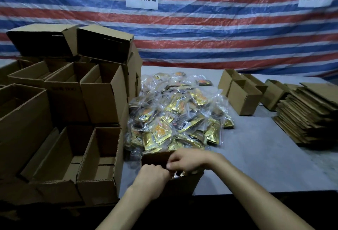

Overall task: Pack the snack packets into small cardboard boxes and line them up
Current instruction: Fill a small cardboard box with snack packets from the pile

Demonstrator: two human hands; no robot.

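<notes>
A small open cardboard box (155, 157) stands at the table's near edge, just in front of a heap of gold and black snack packets in clear bags (175, 112). Both hands are over the box's opening. My left hand (152, 178) has its fingers curled down into the box. My right hand (184, 160) curls its fingers over the same spot, and a bit of shiny packet (176, 175) shows between them inside the box. Exactly what each hand holds is hidden by the fingers.
Many open cardboard boxes (98, 158) are stacked on the left, close to the small box. At the back right stand a few small assembled boxes (243, 100) and a pile of flat folded cartons (309, 112). A striped tarp (219, 28) hangs behind the grey table (265, 156).
</notes>
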